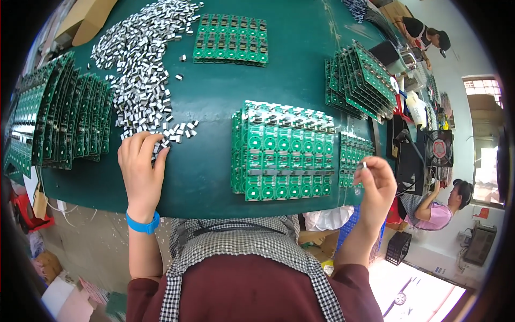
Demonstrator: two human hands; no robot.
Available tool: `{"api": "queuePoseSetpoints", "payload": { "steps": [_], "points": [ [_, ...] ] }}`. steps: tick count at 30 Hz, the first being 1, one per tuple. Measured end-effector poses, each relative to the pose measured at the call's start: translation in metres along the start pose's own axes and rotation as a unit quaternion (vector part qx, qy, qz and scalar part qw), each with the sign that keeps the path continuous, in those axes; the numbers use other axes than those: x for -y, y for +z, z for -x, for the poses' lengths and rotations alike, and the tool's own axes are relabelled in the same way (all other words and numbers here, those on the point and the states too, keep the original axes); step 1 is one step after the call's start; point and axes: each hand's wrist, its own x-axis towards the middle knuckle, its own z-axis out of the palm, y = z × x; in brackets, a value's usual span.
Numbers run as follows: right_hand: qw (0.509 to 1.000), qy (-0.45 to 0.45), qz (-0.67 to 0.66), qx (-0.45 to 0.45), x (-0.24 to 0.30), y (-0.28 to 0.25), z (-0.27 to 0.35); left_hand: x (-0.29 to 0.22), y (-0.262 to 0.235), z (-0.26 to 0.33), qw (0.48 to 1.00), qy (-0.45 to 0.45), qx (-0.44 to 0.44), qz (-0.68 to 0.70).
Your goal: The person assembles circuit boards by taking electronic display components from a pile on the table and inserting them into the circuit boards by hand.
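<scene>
Ref = centre board stack (289, 155): right hand (378, 182) just right of it, thumb and fingertips pinching a small white part (365, 165) near the side boards (351, 147); left hand (140, 155) well left of it, fingers curled down at near end of the component pile (139, 75), can't tell if gripping any; left leaning boards (59, 112) past that hand, right leaning boards (365, 80) beyond ref to the right, far board stack (230, 40) beyond ref to the left

The left hand (138, 163) partly covers the black-and-white components (140, 70) beneath it, the white piece (365, 165) pinched in the right hand (380, 180) is too small to identify, and the upper edge crops the cardboard box (88, 24)
</scene>
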Motion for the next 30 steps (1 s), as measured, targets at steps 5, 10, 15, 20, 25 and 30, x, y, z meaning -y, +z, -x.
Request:
{"api": "queuePoseSetpoints", "payload": {
  "steps": [5,10,15,20,25,30],
  "points": [
    [0.997,0.059,-0.037,-0.030,-0.013,-0.009,0.016,-0.001,0.001,0.001,1.000,0.004,0.017,-0.003],
    [0.996,0.075,-0.041,-0.011,-0.021,-0.014,0.005,-0.005,0.000,-0.006,1.000,0.012,0.006,-0.019],
    [0.995,0.082,-0.059,-0.011,-0.026,-0.016,0.010,-0.003,0.002,-0.009,1.000,0.022,0.009,-0.010],
    [0.994,0.089,-0.066,0.003,-0.028,-0.017,0.011,-0.005,0.002,-0.008,1.000,0.015,0.013,-0.021],
    [0.994,0.085,-0.065,0.015,-0.029,-0.015,0.010,-0.005,0.004,-0.007,1.000,-0.001,0.015,-0.016],
    [0.995,0.083,-0.060,0.024,-0.023,-0.011,0.005,-0.010,0.004,-0.007,1.000,0.012,0.011,-0.008]
  ]
}}
